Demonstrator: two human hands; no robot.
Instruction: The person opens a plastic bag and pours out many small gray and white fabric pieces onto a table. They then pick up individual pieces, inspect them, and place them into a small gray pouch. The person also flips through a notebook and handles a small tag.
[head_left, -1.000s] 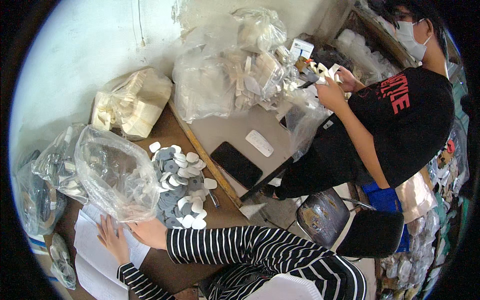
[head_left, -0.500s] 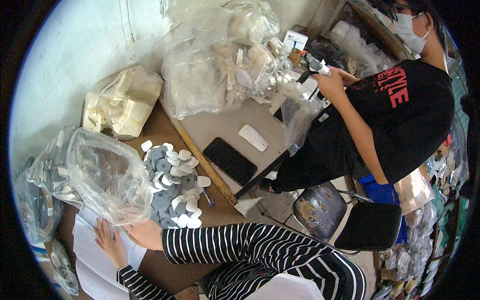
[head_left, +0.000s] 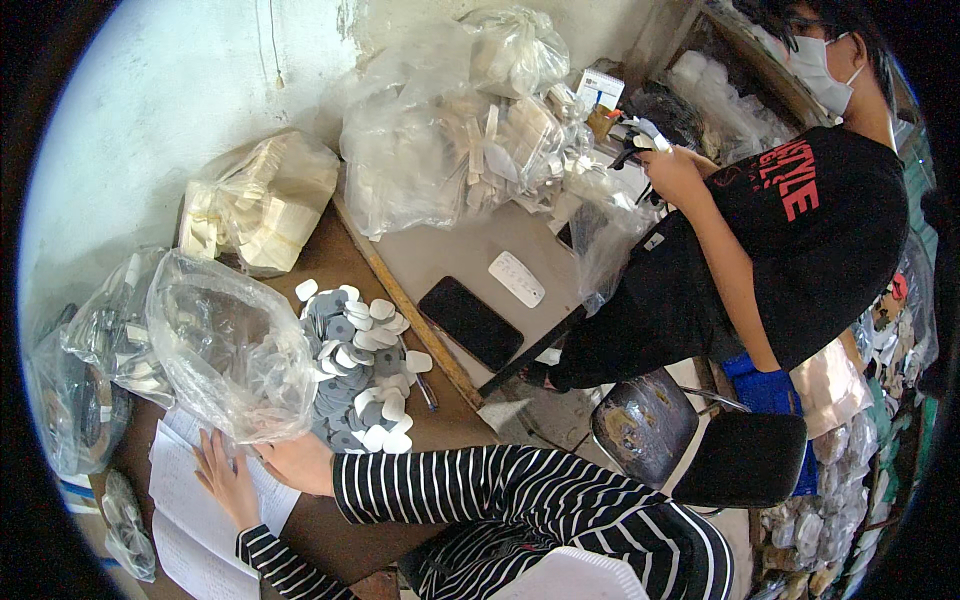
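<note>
Fingers apart, a left hand (head_left: 228,487) rests on a notebook (head_left: 187,537) stretching near to far, beside a right hand (head_left: 304,465) whose grip cannot be told.

My brown table (head_left: 450,422) is carrying an open notebook (head_left: 200,535), a gaping clear bag (head_left: 232,350), a heap of grey and white pieces (head_left: 355,380), a pen (head_left: 428,391) and a plastic-wrapped cream bundle (head_left: 265,205).

A pale, brightly lit wall (head_left: 150,120) rises on your far left. Your brown table (head_left: 345,535) sits near left, a wood-edged grey tabletop (head_left: 425,255) beyond it; at right, a worn black chair (head_left: 645,428) stands on pale floor (head_left: 738,545).
</note>
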